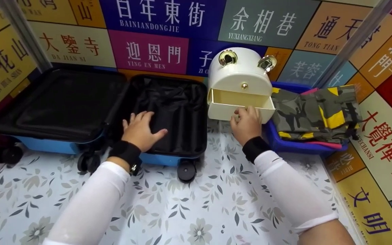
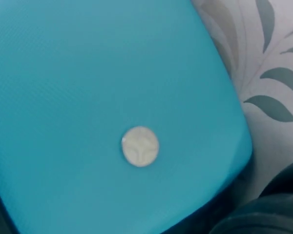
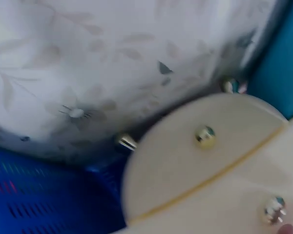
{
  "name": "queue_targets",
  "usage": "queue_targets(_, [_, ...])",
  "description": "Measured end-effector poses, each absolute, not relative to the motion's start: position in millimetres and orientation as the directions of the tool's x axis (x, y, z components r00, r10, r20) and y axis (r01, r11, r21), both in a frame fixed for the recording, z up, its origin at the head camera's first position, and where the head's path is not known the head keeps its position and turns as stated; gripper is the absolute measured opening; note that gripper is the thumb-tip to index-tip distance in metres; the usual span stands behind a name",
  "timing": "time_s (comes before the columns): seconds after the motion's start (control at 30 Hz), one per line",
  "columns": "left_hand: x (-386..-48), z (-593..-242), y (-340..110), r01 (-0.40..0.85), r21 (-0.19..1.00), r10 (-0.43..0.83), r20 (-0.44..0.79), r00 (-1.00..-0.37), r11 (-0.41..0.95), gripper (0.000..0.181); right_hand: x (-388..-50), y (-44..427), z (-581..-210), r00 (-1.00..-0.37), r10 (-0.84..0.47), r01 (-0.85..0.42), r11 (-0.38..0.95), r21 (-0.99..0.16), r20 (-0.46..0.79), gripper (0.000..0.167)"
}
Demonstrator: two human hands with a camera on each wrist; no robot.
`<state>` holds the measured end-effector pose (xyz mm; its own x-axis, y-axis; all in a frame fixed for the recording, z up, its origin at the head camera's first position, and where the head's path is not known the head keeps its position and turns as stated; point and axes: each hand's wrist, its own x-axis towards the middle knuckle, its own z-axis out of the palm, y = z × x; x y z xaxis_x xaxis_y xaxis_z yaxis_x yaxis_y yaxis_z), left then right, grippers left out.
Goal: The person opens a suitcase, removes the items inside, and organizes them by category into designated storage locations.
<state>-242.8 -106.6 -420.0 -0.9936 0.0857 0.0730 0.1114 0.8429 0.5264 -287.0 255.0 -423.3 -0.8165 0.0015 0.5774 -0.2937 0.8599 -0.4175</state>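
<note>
With its fingers spread, my left hand [image 1: 141,132] is over the near left part of the open half [image 1: 168,115] of a blue suitcase with a black lining; contact cannot be told. The left wrist view shows the blue shell [image 2: 88,97] with a round pale badge [image 2: 140,146]. My right hand [image 1: 248,126] is at the front of a pulled-out drawer [image 1: 216,112] in a white frog-shaped box [image 1: 242,69], fingers curled around its small knob. That knob [image 3: 274,209] shows in the right wrist view, with fingertips [image 3: 286,229] just below it. The drawer's visible inside holds nothing.
The suitcase's other half [image 1: 63,105] lies at the left, black wheels [image 1: 186,170] facing me. Right of the box stands a blue basket [image 1: 298,147] with folded camouflage clothing [image 1: 318,112]. Printed panels [image 1: 148,51] wall the back and sides of the flower-patterned surface [image 1: 168,211].
</note>
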Motion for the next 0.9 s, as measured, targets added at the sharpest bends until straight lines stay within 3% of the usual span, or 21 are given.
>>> queue_targets(0.53, [-244.2, -418.4, -107.4, 0.086, 0.512, 0.071, 0.049, -0.996, 0.855, 0.089, -313.7, 248.1, -429.8, -0.853, 0.036, -0.235, 0.865, -0.444, 0.521, 0.02])
queue_targets(0.9, [-245.5, -415.5, -100.1, 0.086, 0.482, 0.074, 0.044, -0.996, 0.872, 0.09, -329.6, 246.8, -429.2, -0.885, 0.035, -0.184, 0.89, -0.417, 0.464, 0.037])
